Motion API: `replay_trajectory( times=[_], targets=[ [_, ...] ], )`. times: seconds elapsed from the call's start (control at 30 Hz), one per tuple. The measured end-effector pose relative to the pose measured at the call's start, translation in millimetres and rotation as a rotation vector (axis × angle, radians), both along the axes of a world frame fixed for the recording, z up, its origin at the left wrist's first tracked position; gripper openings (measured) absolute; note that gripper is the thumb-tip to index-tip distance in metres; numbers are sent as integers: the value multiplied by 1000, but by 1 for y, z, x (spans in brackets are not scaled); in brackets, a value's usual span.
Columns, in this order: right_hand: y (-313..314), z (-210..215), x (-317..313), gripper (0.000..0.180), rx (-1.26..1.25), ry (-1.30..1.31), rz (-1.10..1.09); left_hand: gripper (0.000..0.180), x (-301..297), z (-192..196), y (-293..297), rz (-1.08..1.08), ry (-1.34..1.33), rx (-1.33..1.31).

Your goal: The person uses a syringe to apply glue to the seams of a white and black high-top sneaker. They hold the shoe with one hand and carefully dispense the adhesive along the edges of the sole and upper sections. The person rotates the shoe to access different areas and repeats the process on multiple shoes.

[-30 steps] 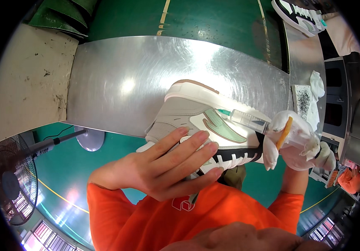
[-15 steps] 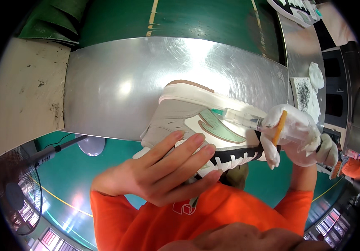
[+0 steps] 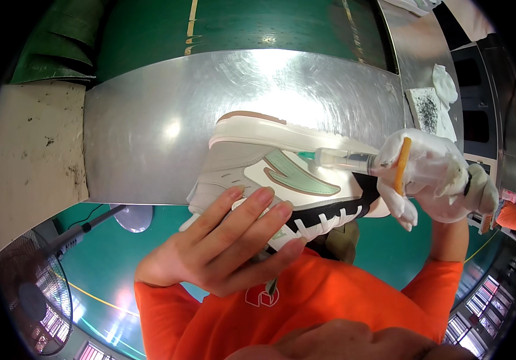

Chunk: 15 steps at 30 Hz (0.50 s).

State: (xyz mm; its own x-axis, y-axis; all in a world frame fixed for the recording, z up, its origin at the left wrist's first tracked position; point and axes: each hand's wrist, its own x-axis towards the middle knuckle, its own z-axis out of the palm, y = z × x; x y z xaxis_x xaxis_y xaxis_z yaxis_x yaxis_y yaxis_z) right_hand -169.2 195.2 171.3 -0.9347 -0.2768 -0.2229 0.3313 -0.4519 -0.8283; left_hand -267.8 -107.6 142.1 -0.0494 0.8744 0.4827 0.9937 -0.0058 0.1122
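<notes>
A sneaker point(image 3: 234, 162), grey, white and black with a mint-green side patch, lies tilted on its side at the near edge of the metal table. My bare left hand point(image 3: 228, 243) grips it, fingers across the tongue and collar, the thumb hidden. In my white-gloved right hand point(image 3: 429, 177) is a clear syringe point(image 3: 345, 159) with a green nozzle. The nozzle's tip points left, close to the seam between the upper and the white midsole; I cannot tell whether it touches. A yellow band point(image 3: 402, 166) crosses the gloved fingers.
The bare metal table point(image 3: 132, 129) borders a green conveyor belt point(image 3: 258, 30) at the far side. A cream board point(image 3: 39, 144) stands at left, above a fan point(image 3: 33, 294). On the right lie a stained white block point(image 3: 423, 111) and a crumpled white cloth point(image 3: 444, 85). Another shoe point(image 3: 414, 5) shows at the far right.
The view has shifted slightly, so the table and shoe appear further left. The syringe nozzle has moved a little to the right along the shoe's seam. Both hands keep their hold.
</notes>
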Motion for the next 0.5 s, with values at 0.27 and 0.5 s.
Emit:
replay_trajectory(
  times=[0.27, 0.5],
  targets=[
    [13, 5, 19, 83, 86, 11, -83, 23, 3, 1, 1, 30, -50, 6],
    [30, 3, 43, 96, 133, 4, -162, 24, 5, 1, 2, 47, -55, 26]
  ],
)
